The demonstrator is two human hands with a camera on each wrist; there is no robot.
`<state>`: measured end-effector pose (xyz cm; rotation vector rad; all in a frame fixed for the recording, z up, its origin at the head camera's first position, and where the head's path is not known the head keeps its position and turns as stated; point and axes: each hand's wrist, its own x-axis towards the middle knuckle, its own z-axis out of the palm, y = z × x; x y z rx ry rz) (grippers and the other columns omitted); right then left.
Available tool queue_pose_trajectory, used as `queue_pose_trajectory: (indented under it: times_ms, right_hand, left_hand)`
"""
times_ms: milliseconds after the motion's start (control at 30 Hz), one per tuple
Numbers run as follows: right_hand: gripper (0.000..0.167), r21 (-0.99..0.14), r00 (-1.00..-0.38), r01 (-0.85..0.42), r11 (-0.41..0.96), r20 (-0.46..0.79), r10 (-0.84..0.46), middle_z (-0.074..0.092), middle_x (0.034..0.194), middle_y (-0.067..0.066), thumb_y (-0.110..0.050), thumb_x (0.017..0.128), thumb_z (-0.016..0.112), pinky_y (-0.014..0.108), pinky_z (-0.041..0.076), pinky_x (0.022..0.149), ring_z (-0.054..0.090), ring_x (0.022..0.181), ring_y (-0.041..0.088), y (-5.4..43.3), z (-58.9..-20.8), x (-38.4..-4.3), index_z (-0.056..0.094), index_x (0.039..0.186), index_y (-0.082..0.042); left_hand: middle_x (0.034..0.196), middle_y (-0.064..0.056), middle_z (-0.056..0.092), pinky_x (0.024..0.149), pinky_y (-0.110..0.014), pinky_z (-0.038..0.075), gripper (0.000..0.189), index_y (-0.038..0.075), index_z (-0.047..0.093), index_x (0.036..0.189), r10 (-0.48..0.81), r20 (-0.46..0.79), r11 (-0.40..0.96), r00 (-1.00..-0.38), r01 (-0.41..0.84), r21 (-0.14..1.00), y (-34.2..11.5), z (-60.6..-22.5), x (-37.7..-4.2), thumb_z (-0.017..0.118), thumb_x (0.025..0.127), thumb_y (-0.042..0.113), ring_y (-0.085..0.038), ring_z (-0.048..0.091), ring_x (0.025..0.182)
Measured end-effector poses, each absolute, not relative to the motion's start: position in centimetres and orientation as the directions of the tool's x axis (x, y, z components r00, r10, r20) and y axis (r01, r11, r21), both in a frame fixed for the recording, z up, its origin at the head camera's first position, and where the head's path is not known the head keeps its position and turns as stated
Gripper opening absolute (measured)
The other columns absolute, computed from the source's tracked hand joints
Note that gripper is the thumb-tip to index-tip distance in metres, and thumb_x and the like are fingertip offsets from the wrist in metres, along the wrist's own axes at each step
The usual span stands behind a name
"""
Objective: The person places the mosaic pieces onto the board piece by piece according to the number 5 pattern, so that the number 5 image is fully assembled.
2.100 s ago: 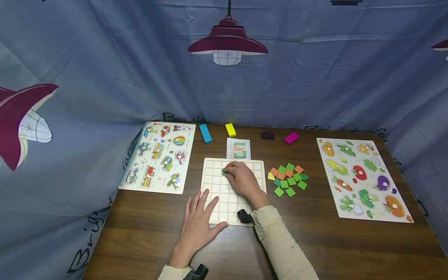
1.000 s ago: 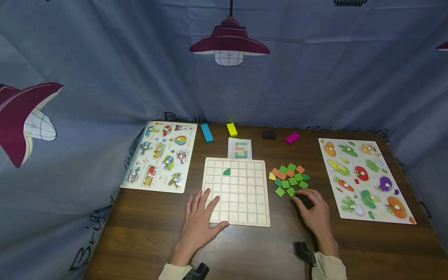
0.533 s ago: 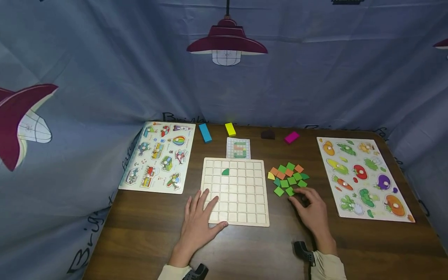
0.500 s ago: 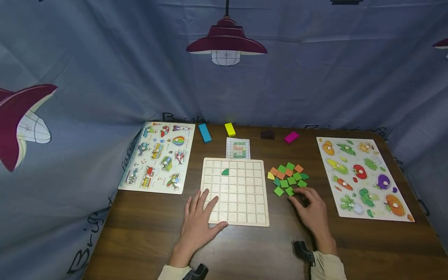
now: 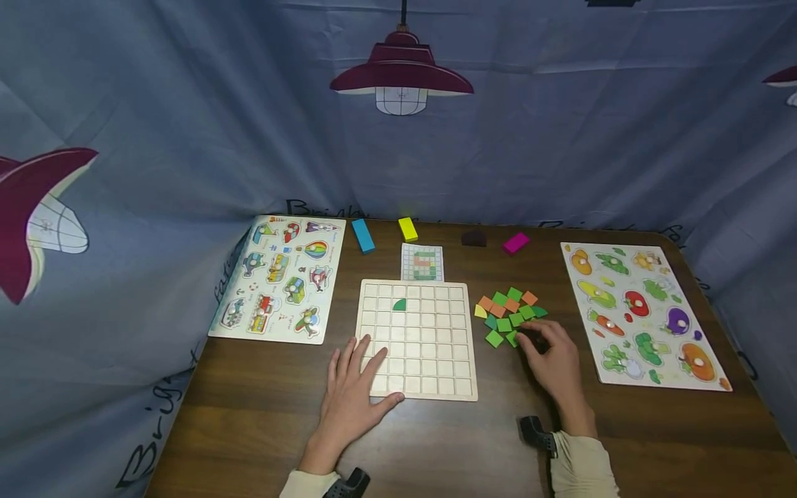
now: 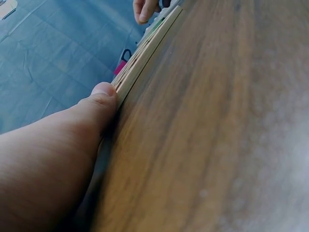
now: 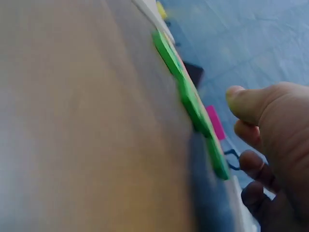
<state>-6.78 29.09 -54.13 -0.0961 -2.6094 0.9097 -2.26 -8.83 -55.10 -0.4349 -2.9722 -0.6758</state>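
Observation:
A wooden grid board (image 5: pixel 429 389) lies in the middle of the table, with one green quarter-round tile (image 5: pixel 400 304) in a cell near its far left. My left hand (image 5: pixel 350 401) rests with spread fingers on the board's near left corner; the left wrist view shows its thumb (image 6: pixel 104 96) against the board's edge. Right of the board lies a loose group of small green, orange and yellow tiles (image 5: pixel 503 325). My right hand (image 5: pixel 554 360) hovers at the near right of the group, its fingers loosely bent. The right wrist view shows nothing between its thumb (image 7: pixel 251 102) and fingers, above the green tiles (image 7: pixel 190 104).
A printed pattern card (image 5: pixel 422 263) lies behind the board. Blue (image 5: pixel 364 236), yellow (image 5: pixel 407 229), dark (image 5: pixel 474 238) and magenta blocks (image 5: pixel 515 243) line the back. A vehicle picture puzzle (image 5: pixel 249 325) lies left, a vegetable puzzle (image 5: pixel 647 315) right.
My right hand has left the green quarter-round tile on the board and moved right to the loose tiles. Lately it has shifted slightly farther over them. The left hand has stayed put.

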Motion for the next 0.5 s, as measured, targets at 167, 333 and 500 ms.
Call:
queue_pose_trajectory:
  times_ms: [167, 333, 500]
  right_hand:
    - [0.024, -0.604, -0.939, 0.001, 0.797, 0.273, 0.208, 0.065, 0.120, 0.024, -0.014, 0.093, 0.075, 0.061, 0.045, 0.099, 0.059, 0.116, 0.045, 30.7, -53.4, -9.7, 0.072, 0.111, 0.001]
    - [0.025, -0.565, -0.963, 0.036, 0.825, 0.200, 0.179, 0.064, 0.121, 0.027, -0.018, 0.097, 0.069, 0.063, 0.042, 0.100, 0.057, 0.116, 0.048, 32.1, -52.9, -12.5, 0.073, 0.111, 0.002]
    - [0.026, -0.510, -0.979, 0.032, 0.860, 0.159, 0.131, 0.064, 0.122, 0.029, -0.020, 0.098, 0.068, 0.061, 0.041, 0.097, 0.055, 0.116, 0.048, 32.4, -52.6, -14.4, 0.074, 0.110, 0.002]
  left_hand:
    - [0.168, -0.006, 0.028, 0.126, -0.057, 0.010, 0.083, 0.029, 0.048, 0.152, 0.254, 0.111, 0.866, -0.961, 0.276, 0.417, -8.8, -55.0, -2.3, 0.063, 0.085, 0.074, -0.032, 0.018, 0.158]
    - [0.169, -0.005, 0.025, 0.127, -0.056, 0.009, 0.084, 0.029, 0.046, 0.153, 0.250, 0.069, 0.865, -0.966, 0.255, 0.433, -8.7, -54.8, -2.3, 0.063, 0.085, 0.074, -0.031, 0.015, 0.159]
    - [0.169, -0.006, 0.026, 0.127, -0.056, 0.009, 0.083, 0.029, 0.047, 0.153, 0.244, 0.071, 0.864, -0.967, 0.250, 0.437, -8.7, -54.7, -2.3, 0.063, 0.085, 0.074, -0.031, 0.015, 0.159]
